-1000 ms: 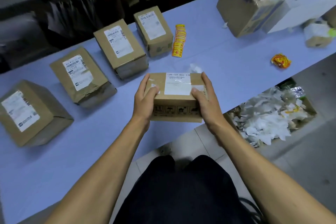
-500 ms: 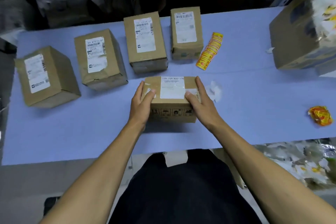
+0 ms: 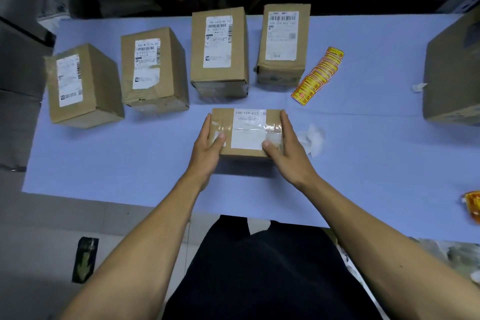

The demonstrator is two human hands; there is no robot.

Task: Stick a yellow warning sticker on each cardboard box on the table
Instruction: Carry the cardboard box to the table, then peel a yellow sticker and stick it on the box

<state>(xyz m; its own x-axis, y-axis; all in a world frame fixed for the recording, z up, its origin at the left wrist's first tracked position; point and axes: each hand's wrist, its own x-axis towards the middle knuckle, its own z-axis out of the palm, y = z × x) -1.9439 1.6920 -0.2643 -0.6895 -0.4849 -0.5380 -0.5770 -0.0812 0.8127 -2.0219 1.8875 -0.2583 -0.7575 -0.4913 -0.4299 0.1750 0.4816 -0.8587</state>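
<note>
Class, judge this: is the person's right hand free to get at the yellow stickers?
Probably yes: bare table lies between the right hand and the stickers, but it must first release the box.

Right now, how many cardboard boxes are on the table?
6: four in a back row, one held between both hands, one big box cut off at right. Others may sit off-frame.
</note>
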